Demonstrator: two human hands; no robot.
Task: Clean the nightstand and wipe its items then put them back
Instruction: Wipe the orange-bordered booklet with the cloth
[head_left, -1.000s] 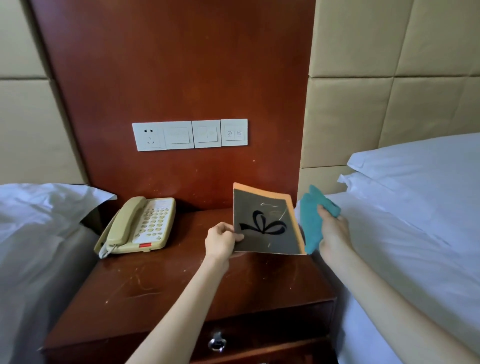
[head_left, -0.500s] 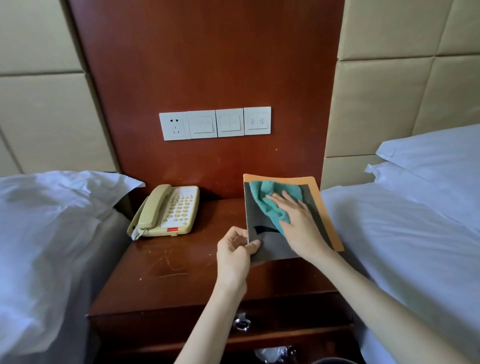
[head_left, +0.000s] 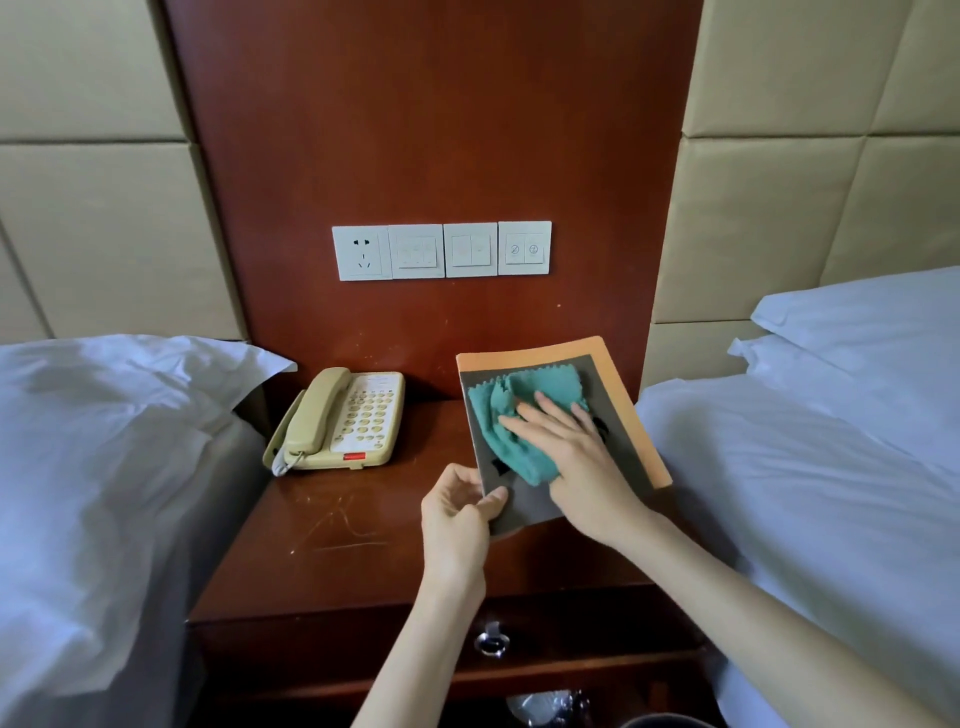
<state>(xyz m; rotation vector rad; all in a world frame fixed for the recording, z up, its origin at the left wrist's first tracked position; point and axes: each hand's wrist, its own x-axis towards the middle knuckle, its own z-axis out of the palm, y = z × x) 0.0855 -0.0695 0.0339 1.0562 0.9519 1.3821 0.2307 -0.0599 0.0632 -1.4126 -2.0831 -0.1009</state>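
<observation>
A grey booklet with an orange border (head_left: 621, 395) is held tilted above the right side of the dark wooden nightstand (head_left: 332, 540). My left hand (head_left: 460, 512) pinches its lower left corner. My right hand (head_left: 574, 449) lies flat on a teal cloth (head_left: 524, 415), pressing it against the booklet's cover. The cloth and hand hide most of the black ribbon print. A beige corded telephone (head_left: 345, 421) rests on the nightstand's back left.
White-sheeted beds flank the nightstand, with a pillow (head_left: 104, 415) on the left and pillows (head_left: 862, 332) on the right. A socket and switch panel (head_left: 441, 251) sits on the wooden wall panel. A drawer with a metal pull (head_left: 490, 643) lies below the top.
My right hand brought the teal cloth from beside the booklet onto its cover and has slid it across the cover. The booklet tilted flatter toward me. The view shifted left.
</observation>
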